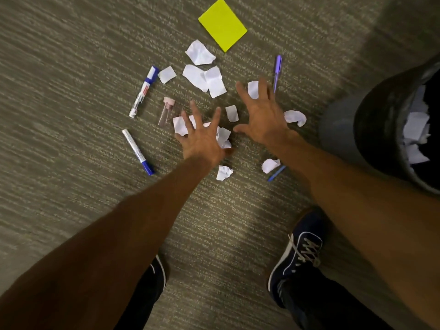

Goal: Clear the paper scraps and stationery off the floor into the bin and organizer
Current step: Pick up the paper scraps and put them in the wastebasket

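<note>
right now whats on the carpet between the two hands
In the head view, one small white paper scrap lies on the carpet between the left hand and right hand; otherwise bare.

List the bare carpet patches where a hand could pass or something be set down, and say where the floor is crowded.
Bare carpet: the wide stretch left of the two markers; the strip between the shoes; the top left corner beside the yellow pad. Crowded: the middle, where paper scraps ring the left hand and right hand, with the bin closing the right.
</note>
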Available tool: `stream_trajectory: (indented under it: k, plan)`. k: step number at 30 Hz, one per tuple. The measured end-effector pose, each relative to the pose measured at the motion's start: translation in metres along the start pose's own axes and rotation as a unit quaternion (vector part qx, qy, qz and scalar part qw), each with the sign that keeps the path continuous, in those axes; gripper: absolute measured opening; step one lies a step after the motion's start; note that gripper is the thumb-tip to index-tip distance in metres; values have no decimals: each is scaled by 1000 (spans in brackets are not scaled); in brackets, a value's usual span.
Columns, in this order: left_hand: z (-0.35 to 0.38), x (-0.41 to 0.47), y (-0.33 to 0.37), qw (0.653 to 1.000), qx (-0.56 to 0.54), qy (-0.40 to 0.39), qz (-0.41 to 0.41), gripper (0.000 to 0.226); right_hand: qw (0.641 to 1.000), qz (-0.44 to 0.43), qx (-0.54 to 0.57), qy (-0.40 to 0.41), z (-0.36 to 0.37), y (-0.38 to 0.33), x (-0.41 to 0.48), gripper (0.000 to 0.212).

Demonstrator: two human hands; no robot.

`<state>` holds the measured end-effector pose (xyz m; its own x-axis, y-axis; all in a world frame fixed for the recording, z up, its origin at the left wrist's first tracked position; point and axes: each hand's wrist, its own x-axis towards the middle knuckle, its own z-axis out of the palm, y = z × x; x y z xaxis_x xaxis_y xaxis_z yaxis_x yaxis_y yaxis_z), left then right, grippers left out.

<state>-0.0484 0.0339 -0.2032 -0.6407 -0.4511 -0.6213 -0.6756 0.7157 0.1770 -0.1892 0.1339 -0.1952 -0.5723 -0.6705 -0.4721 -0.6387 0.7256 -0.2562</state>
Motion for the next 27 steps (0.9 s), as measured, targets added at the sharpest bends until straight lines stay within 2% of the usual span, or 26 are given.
stream_trajectory:
  k: [4, 7, 13, 18, 24, 27]
  plan:
    - [5, 2, -2, 1000, 0, -9, -15, 105, 999, 35, -16, -7, 5, -5, 10, 106]
    - [7, 2, -8, 1000, 2, 1, -22, 91, 998, 50, -34, -13, 9, -12, 9, 99]
    - [1, 2, -22, 999, 41, 22, -25, 65, 996, 10, -88, -2, 16, -35, 3, 65]
    - [-9, -4, -31, 997, 41, 56, 14, 55, 994, -28, -110, -8, 20, -45, -1, 37]
    - [-21, -4, -41, 996, 32, 58, 66, 52, 988, -76, -127, -29, 21, -43, -4, 44]
    - [-29, -5, -43, 995, 16, 67, 65, 47, 988, -84, -125, -32, 17, -39, -7, 50]
